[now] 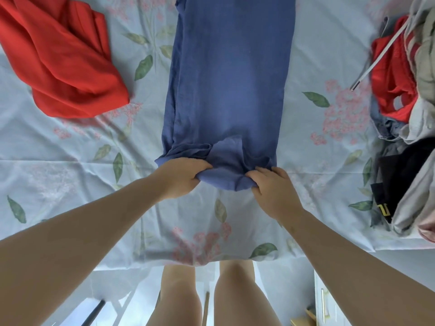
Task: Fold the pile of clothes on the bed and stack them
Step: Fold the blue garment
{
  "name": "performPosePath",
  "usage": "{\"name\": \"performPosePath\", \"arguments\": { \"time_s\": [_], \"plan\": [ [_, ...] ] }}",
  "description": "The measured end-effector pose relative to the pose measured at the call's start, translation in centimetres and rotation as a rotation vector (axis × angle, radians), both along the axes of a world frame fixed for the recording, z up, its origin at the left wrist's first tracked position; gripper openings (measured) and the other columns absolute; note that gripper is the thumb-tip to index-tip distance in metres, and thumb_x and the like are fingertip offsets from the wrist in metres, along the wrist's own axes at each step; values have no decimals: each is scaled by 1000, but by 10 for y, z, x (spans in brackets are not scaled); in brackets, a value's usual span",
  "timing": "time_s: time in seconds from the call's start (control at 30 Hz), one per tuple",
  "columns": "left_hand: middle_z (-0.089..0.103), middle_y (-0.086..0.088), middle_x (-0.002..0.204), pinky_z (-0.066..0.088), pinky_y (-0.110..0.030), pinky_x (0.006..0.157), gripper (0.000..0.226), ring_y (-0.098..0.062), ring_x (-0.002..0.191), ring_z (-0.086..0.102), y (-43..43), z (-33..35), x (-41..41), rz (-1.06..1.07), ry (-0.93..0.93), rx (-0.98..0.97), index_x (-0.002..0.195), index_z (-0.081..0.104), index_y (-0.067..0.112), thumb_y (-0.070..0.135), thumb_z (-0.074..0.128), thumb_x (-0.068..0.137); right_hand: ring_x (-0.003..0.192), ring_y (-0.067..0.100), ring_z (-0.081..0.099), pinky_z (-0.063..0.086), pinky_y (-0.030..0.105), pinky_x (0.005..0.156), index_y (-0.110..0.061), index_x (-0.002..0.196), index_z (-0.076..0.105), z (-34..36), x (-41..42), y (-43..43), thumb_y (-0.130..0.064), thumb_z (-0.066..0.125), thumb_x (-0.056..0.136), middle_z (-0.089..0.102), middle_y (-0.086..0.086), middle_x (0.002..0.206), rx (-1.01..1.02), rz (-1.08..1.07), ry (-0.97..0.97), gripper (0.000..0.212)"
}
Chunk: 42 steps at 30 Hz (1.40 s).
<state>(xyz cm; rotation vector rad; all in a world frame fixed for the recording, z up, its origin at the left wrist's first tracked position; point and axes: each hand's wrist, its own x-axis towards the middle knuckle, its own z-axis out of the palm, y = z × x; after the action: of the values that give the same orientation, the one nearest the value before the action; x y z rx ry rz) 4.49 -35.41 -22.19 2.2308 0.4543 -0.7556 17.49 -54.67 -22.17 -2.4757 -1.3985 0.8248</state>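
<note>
Both left hand (182, 176) and right hand (270, 190) pinch the near hem of the blue garment (229, 83), mid-bed (58, 161) between red garment (58, 60) and pile (409, 109); uneven lift risks a skewed fold.

The blue garment (226, 90) is matt woven cloth with a fine, slightly crinkled grain. The bed sheet (70, 161) is thin matt cloth, creased, printed with pink flowers and green leaves. The red garment (61, 62) is smoother cloth with a faint sheen. In the pile of clothes (421, 128), a red piece (390, 74) looks like mesh with holes, a black piece (404, 165) is matt with yellow print, and the white drawstring (376, 57) is flat woven tape.
</note>
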Motion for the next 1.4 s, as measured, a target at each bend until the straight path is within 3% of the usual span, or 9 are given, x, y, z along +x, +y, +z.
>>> {"name": "performPosePath", "arguments": {
  "time_s": [0.23,0.43,0.6,0.73,0.83,0.97,1.1,1.27,1.4],
  "plan": [
    [47,-6,72,33,-34,65,10,-22,68,40,20,32,12,-102,534,-336,74,53,19,17,50,83,59,17,50,39,22,54,-25,63,43,30,10,8,-19,43,97,51,0,62,-421,-66,613,34],
    [54,13,62,43,-28,72,9,-10,68,52,52,57,41,57,372,-335,62,56,29,37,56,58,59,13,50,37,23,55,-9,65,53,55,50,33,-18,52,92,53,-5,53,-263,-243,602,28],
    [69,-3,83,49,-38,85,23,-24,92,64,100,73,102,327,129,-242,78,66,28,38,62,58,53,12,45,36,19,50,-16,66,55,61,114,84,-17,58,87,49,-4,55,71,-520,509,21],
    [51,0,134,42,-36,93,52,-24,118,50,122,57,147,446,-184,120,135,44,30,26,61,86,99,13,55,41,23,87,-24,135,45,52,149,116,-23,55,91,57,-5,116,290,-806,378,46],
    [39,-11,142,38,-45,97,58,-33,126,40,106,43,143,412,-300,546,143,33,13,19,54,89,136,20,34,27,35,109,-19,147,28,43,140,111,-25,55,92,35,1,150,233,-620,71,62],
    [36,-17,148,28,-52,109,64,-37,138,30,64,16,99,27,-373,478,139,44,9,36,64,85,145,26,18,21,42,111,-22,148,28,16,98,87,-39,61,86,22,5,157,42,-150,6,72],
    [19,-6,157,11,-53,115,94,-31,145,16,46,-9,53,-344,-67,524,149,24,17,52,69,75,147,24,6,11,41,114,-30,151,12,-15,69,63,-45,63,81,4,-1,160,-227,155,-48,88],
    [59,-15,128,45,-57,93,56,-37,116,58,56,-22,41,-248,-320,629,122,63,3,6,79,69,123,37,52,41,51,98,-13,124,62,-24,71,59,-11,71,79,56,11,135,-15,74,-113,46],
    [69,-14,110,53,-47,84,28,-36,99,65,70,-12,51,-168,-317,440,109,69,3,-2,60,83,127,26,49,31,36,102,-15,126,59,-14,75,60,-13,49,95,60,4,130,-83,-43,52,33]
  ]
}}
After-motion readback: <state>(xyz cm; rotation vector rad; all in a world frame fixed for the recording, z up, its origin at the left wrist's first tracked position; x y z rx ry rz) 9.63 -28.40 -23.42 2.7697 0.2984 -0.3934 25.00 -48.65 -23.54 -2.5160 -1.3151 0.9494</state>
